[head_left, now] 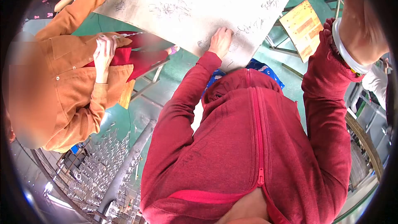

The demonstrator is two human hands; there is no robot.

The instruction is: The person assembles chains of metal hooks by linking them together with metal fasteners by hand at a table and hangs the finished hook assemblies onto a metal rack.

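My left hand (221, 41) rests on the near corner of the pale table (203, 29), its fingers curled down and close together. Small thin metal pieces (203, 42) lie right beside it; whatever its fingertips may hold is hidden. My right hand (361, 25) is raised close to the camera at the upper right, with a white bangle (346, 52) at the wrist. Its fingers run out of the frame, so their pose does not show. More heaps of small metal pieces (172, 9) are scattered across the tabletop.
A co-worker in an orange jacket (78, 58) sits at the left, one hand (104, 52) near their front. A wooden stool (302, 29) stands at the right. Lower left, many metal hook-like pieces (97, 170) hang around a grey pole (124, 166). Another person's arm reaches in at the top left.
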